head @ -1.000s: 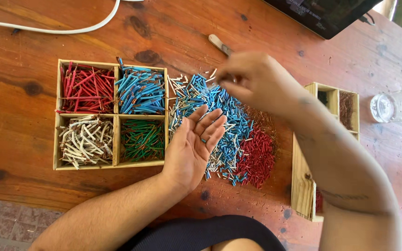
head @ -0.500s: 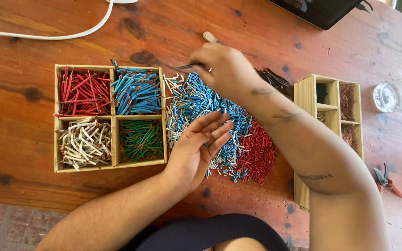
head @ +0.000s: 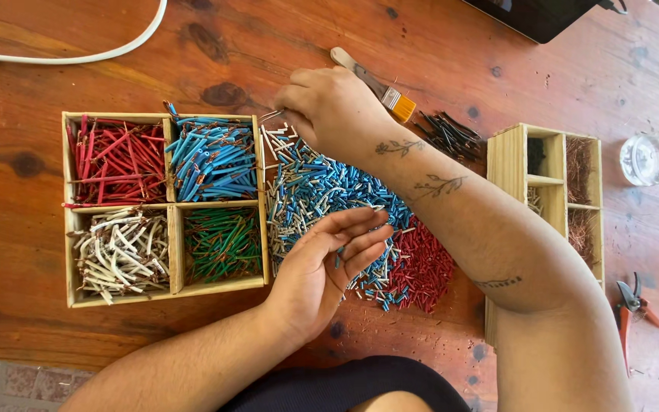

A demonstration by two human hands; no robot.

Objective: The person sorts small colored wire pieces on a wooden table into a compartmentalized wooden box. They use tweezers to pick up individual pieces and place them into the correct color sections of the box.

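Observation:
My left hand (head: 328, 268) rests palm up, fingers slightly curled, over a loose pile of short blue and white wire pieces (head: 316, 187) on the wooden table. Red pieces (head: 422, 268) lie at the pile's right edge. My right hand (head: 331, 109) reaches across to the pile's far left corner, with its fingertips pinched on a few thin pale wire pieces. It is next to a four-compartment wooden box (head: 172, 203). The box holds red wires (head: 116, 160), blue wires (head: 211, 156), white wires (head: 120, 255) and green wires (head: 223, 244).
A paintbrush (head: 379, 88) and a bunch of black wires (head: 448, 130) lie behind my right arm. At the right are a second wooden divider box (head: 509, 164), a clear glass (head: 654, 156) and orange-handled cutters (head: 634, 301). A white cable (head: 78, 56) crosses the far left.
My right hand has moved left along the far side of the pile to the box's corner. My left hand has stayed palm up over the pile.

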